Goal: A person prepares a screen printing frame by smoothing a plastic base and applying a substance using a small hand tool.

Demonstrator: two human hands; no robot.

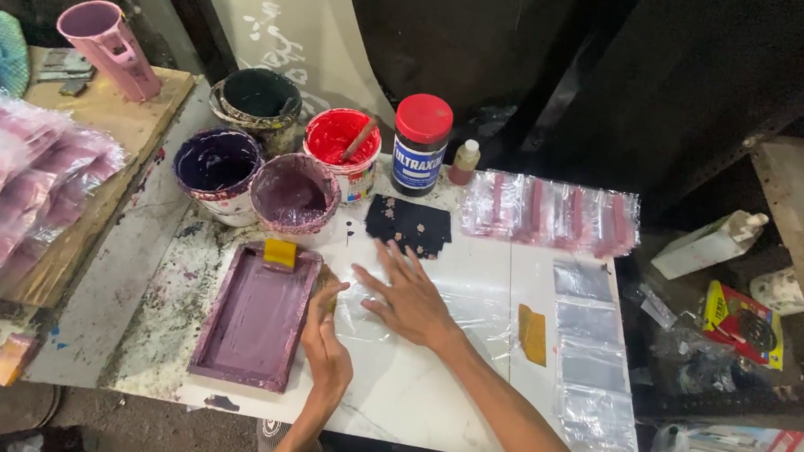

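Work in hand: printing clear bags with a screen frame on a white table (427,391).

Status, judged from the layout:
- A row of bags with pink print (551,211) lies at the far edge of the table, right of the black-lidded jar (421,146). These appear finished.
- A column of clear bags (591,351) lies along the right edge; no print is visible on them.
- One clear bag (414,318) lies flat at the centre. No print shows on it, so this piece appears not yet done.

Hands:
- The right hand (408,298) lies flat, fingers spread, palm down on the bag, pressing it against the table. It grips nothing.
- The left hand (326,340) rests at the bag's left edge, just beside the screen frame (256,315), fingers loosely curled. Whether it pinches the bag edge cannot be told.

The frame lies just left of the bag, with a yellow squeegee (279,252) at its far end. Four paint pots (295,194) stand behind it.
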